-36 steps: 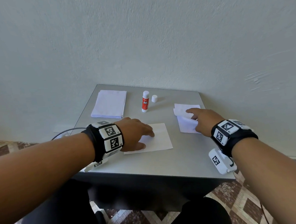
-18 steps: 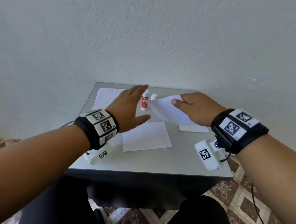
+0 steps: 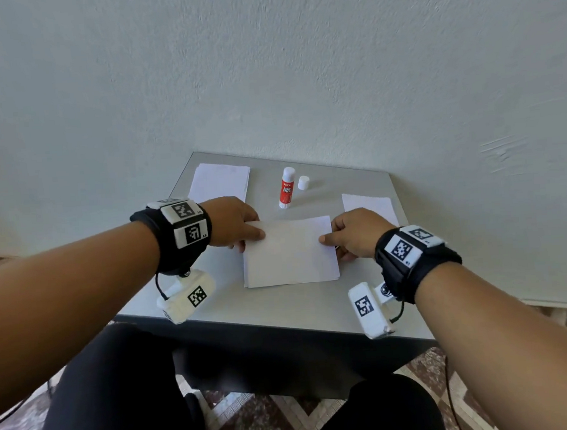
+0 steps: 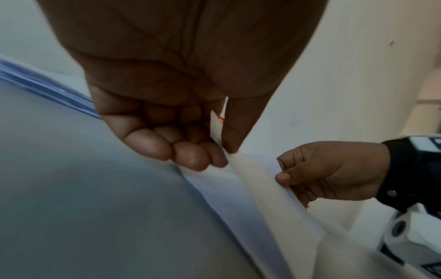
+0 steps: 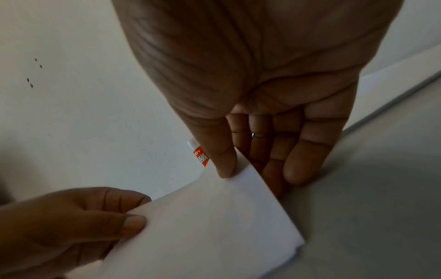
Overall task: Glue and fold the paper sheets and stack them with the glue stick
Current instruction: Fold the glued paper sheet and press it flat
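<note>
Grey table (image 3: 282,319) against pale textured wall (image 3: 265,65); patterned tile floor (image 3: 256,418) below; black cable (image 3: 7,415) at left.

Small grey square table (image 3: 281,302) at frame centre, against pale wall. White paper stack (image 3: 221,182) at table's upper left. Red-and-white glue stick (image 3: 286,188) upright upper centre, small white cap (image 3: 303,182) just right of it. Single white sheet (image 3: 370,202) at right edge. White folded paper (image 3: 291,253) centre, over another sheet, left hand (image 3: 234,223) and right hand (image 3: 359,233) at its sides.
</note>
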